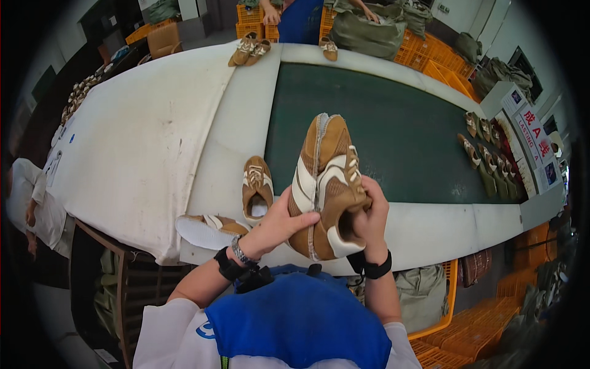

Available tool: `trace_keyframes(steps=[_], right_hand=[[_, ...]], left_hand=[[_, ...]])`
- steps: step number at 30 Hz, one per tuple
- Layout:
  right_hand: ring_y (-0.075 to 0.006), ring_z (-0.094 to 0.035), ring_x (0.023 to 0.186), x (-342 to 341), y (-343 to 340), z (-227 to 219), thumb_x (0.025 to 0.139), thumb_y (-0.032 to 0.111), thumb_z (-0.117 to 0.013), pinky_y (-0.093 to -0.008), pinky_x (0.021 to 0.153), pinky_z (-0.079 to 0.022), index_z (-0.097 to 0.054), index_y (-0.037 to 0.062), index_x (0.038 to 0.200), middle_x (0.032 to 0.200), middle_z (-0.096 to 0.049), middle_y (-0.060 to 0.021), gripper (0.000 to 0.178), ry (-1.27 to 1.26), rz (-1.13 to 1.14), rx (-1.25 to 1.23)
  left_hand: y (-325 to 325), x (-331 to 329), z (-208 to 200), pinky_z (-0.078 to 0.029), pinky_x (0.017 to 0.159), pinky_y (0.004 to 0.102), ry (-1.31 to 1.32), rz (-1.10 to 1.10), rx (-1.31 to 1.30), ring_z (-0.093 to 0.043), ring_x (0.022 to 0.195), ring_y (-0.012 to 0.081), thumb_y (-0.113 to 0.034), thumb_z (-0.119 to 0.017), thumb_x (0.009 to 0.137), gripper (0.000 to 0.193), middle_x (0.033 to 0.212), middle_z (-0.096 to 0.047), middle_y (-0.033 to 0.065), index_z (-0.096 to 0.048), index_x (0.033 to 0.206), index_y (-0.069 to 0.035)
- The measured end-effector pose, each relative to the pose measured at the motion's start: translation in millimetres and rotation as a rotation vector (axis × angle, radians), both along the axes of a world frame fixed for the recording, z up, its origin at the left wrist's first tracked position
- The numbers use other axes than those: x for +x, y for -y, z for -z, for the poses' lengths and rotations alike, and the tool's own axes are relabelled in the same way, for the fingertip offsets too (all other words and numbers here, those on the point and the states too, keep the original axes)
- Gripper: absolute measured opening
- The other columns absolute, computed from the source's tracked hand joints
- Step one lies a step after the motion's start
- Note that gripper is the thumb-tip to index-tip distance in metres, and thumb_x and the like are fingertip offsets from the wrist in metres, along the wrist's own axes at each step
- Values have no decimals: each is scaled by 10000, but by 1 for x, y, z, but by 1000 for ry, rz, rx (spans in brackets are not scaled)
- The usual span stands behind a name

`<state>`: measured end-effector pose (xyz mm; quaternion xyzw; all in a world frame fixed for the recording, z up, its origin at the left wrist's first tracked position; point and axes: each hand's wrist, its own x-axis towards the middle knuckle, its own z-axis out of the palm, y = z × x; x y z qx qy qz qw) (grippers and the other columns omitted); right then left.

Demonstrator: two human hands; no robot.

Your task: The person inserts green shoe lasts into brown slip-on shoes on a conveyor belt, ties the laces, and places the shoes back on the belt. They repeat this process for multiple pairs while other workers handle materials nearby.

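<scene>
A pair of brown and white shoe uppers (335, 178) is held up in front of me, bottoms pressed together, toes pointing away. Their stitched lower edges meet in a line down the middle. My left hand (278, 226) grips them from the left near the heels, its thumb lying across the seam. On the other side my right hand (373, 215) is closed around the heel opening of the right upper, some fingers hidden. Left of them a matching upper (257, 184) stands on the white tabletop. Another upper (212, 230) lies tipped over nearby, its white bottom showing.
A dark green conveyor belt (369, 147) runs past the white table edge (430, 224). More uppers (488, 157) stand on its right end by a sign. White cloth (141, 135) covers the left side. Across the table, a person in a blue apron (300, 21) stands near several uppers (251, 50).
</scene>
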<state>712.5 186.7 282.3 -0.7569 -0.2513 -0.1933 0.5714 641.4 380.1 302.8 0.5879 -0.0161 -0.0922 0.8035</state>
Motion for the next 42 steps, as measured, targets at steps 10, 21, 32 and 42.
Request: trace_keyframes(steps=[10,21,32,42], right_hand=[[-228,-618,855,-2,1,6,761,-82,-489,-291,763,-476,-577,-7,1006,938,-633,-123,272,-178,73,-73],[-328,-627,916,-22,-5,8,736,-12,-615,-335,812,-492,-579,13,1024,1053,-616,-183,291,175,19,36],[-376,-619,846,-37,7,-10,635,98,-718,-393,696,-536,-573,73,893,979,-599,-162,297,567,-106,-150],[-340,-586,1000,-35,40,27,718,24,-602,-367,800,-512,-547,76,1145,1167,-561,-145,434,-68,-94,-310]], left_hand=[[2,5,7,-390,1025,324,-132,31,-162,-475,1195,161,-199,-663,873,642,1314,-473,111,-299,1356,16],[-1,-3,15,-366,1028,321,83,57,111,-436,1213,157,-111,-701,817,784,1334,-444,96,-215,1423,-5],[-20,-4,35,-441,965,328,31,354,150,-441,1200,153,-63,-723,788,872,1353,-420,82,-150,1445,-51],[-6,7,60,-369,1029,342,38,156,190,-435,1225,188,-90,-720,791,808,1342,-435,113,-209,1413,-14]])
